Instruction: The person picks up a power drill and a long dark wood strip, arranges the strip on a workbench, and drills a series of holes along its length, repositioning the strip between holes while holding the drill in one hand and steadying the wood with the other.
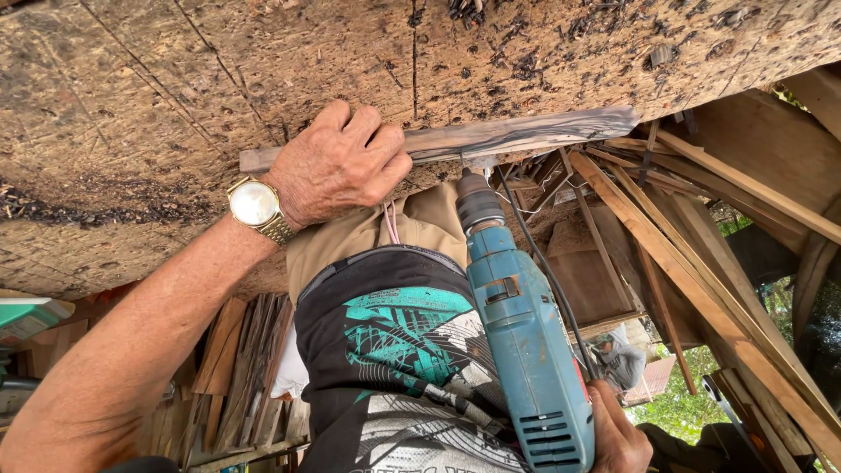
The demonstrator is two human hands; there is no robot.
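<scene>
Gripped in the left hand (337,162) is a narrow wooden strip (491,136), the fingers curled over its left part and pressing it against the rough, cracked surface of a large timber slab (175,96) that fills the upper half of the view. A gold-coloured wristwatch (256,207) with a pale dial is worn on the left wrist. The strip is laid along the lower edge of the slab, running from just left of the hand toward the right, where its end is streaked dark grey.

Just right of the left hand, a blue-green electric drill (526,350) is held upright, its dark chuck (477,203) set against the underside of the strip. A black cord (543,263) is seen running alongside the drill body. The drill's handle end is closed in the right hand (618,434), at the bottom edge of the view; only part of this hand is shown.

Behind the drill, a black printed garment (394,368) with teal markings is seen. Further right, slanted wooden battens (701,280) are stacked, and another person in a grey hooded top (620,357) is seen in the distance, beside green foliage.
</scene>
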